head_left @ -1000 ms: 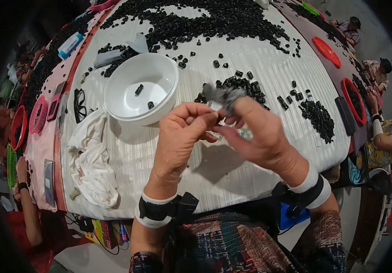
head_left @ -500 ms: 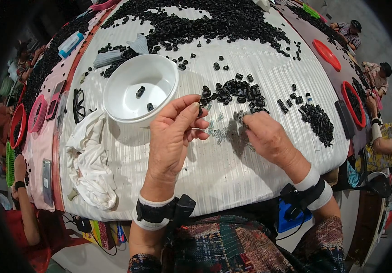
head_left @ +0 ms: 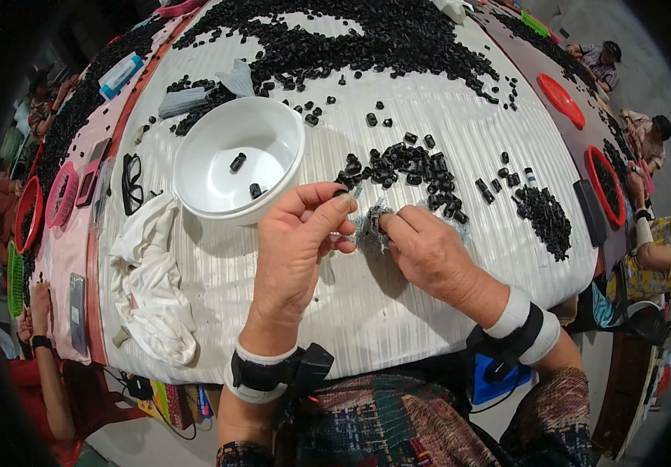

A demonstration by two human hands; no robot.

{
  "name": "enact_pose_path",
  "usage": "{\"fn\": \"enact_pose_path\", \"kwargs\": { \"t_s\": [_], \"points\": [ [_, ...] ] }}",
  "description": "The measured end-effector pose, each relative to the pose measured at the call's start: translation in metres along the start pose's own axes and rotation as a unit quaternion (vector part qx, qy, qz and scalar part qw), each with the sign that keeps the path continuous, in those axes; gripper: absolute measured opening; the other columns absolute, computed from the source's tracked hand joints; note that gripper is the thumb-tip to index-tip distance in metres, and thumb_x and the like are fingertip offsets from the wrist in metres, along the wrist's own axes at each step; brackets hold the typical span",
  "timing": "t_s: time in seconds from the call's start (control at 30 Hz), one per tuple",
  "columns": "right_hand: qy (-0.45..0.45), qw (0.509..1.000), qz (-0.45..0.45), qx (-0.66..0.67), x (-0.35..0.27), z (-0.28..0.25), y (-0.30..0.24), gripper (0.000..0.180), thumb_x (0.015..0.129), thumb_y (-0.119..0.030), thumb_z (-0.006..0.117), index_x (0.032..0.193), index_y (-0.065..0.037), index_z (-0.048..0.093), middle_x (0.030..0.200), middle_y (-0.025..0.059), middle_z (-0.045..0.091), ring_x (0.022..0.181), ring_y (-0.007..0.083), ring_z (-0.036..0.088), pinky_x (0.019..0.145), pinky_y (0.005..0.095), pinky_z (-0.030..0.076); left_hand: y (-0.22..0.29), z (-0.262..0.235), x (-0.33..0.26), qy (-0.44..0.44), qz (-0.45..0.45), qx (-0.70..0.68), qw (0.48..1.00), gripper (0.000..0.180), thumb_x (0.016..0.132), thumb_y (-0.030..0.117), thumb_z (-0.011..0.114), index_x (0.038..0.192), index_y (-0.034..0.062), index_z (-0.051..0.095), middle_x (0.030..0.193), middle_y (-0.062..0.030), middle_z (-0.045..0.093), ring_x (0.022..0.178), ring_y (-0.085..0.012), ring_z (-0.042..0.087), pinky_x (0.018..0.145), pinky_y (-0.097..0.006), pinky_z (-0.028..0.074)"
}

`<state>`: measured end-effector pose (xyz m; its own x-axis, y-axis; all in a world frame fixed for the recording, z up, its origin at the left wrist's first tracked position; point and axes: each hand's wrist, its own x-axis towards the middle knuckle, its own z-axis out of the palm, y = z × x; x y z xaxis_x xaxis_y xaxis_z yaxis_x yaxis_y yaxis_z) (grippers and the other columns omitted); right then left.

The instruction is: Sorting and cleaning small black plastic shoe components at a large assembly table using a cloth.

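My left hand (head_left: 285,253) is raised over the middle of the table, thumb and forefinger pinching a small black plastic part (head_left: 341,192). To its right, my right hand (head_left: 440,257) has its fingertips closed round a small grey metallic thing (head_left: 376,222), whose exact kind is blurred. Small clear-grey bits (head_left: 456,226) lie scattered by the right fingers, partly hidden by them. Just beyond both hands spreads a loose pile of black plastic parts (head_left: 413,165). A white bowl (head_left: 207,152), with a couple of black parts inside, stands beyond my left hand.
A heap of thin black pieces (head_left: 544,218) lies at the right. The far end carries a large mass of black parts (head_left: 382,54). Glasses (head_left: 131,184) and a crumpled white cloth (head_left: 152,292) lie left. Other people sit at both side tables with red baskets (head_left: 605,187).
My right hand has moved left and slightly nearer me, bringing the grey thing close to my left fingers. My left hand, still pinching the black part, has dropped a little.
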<state>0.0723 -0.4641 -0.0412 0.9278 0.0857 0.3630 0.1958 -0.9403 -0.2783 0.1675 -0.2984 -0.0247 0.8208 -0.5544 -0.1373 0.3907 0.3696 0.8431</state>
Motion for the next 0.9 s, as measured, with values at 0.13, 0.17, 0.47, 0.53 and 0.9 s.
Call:
{"fn": "enact_pose_path", "kwargs": {
  "t_s": [0.13,0.17,0.47,0.53,0.9],
  "points": [
    [0.001,1.0,0.01,-0.008,0.0003,-0.0023,0.0007,0.037,0.065,0.002,0.07,0.099,-0.003,0.057,0.082,0.0107,0.053,0.076,0.0282,0.057,0.066,0.0372,0.049,0.0019,0.0018,-0.0024,-0.006,-0.012,0.011,1.0,0.023,0.086,0.009,0.068,0.105,-0.0031,0.061,0.086,-0.0066,0.065,0.07,-0.0096,0.062,0.057,-0.021,0.054],
    [0.001,1.0,0.02,-0.008,-0.0001,-0.0025,0.0001,0.037,0.065,0.002,0.07,0.1,-0.003,0.057,0.082,0.0107,0.053,0.077,0.0284,0.057,0.066,0.0373,0.049,0.0016,0.0017,-0.0027,-0.01,-0.016,0.014,1.0,0.023,0.086,0.008,0.068,0.105,-0.003,0.061,0.086,-0.0063,0.065,0.07,-0.0096,0.062,0.057,-0.021,0.054],
    [0.031,0.999,0.023,-0.03,-0.0086,-0.0017,0.0032,0.031,0.066,0.004,0.063,0.096,-0.004,0.058,0.077,0.0103,0.049,0.075,0.0276,0.054,0.065,0.0373,0.046,-0.0042,0.0018,-0.0053,-0.031,-0.035,0.007,0.999,0.022,0.085,0.008,0.068,0.104,-0.0024,0.063,0.082,-0.0045,0.064,0.07,-0.0088,0.062,0.056,-0.02,0.053],
    [0.029,0.999,0.02,-0.035,-0.0063,-0.0043,0.0007,0.031,0.066,0.004,0.063,0.096,-0.004,0.058,0.077,0.01,0.049,0.075,0.0274,0.054,0.066,0.0365,0.046,-0.0032,0.0025,-0.0052,-0.046,-0.038,0.02,0.998,0.022,0.085,0.008,0.069,0.103,-0.002,0.063,0.082,-0.004,0.064,0.07,-0.0083,0.062,0.056,-0.02,0.053],
    [0.052,0.999,0.01,0.004,-0.004,-0.0054,0.0026,0.035,0.066,0.005,0.062,0.099,-0.003,0.057,0.081,0.0111,0.051,0.076,0.0288,0.054,0.067,0.0369,0.046,-0.0022,0.0016,-0.0041,-0.041,-0.047,0.039,0.997,0.021,0.085,0.008,0.068,0.104,0.0012,0.062,0.086,-0.0041,0.065,0.071,-0.0088,0.062,0.057,-0.02,0.052]
  ]
}}
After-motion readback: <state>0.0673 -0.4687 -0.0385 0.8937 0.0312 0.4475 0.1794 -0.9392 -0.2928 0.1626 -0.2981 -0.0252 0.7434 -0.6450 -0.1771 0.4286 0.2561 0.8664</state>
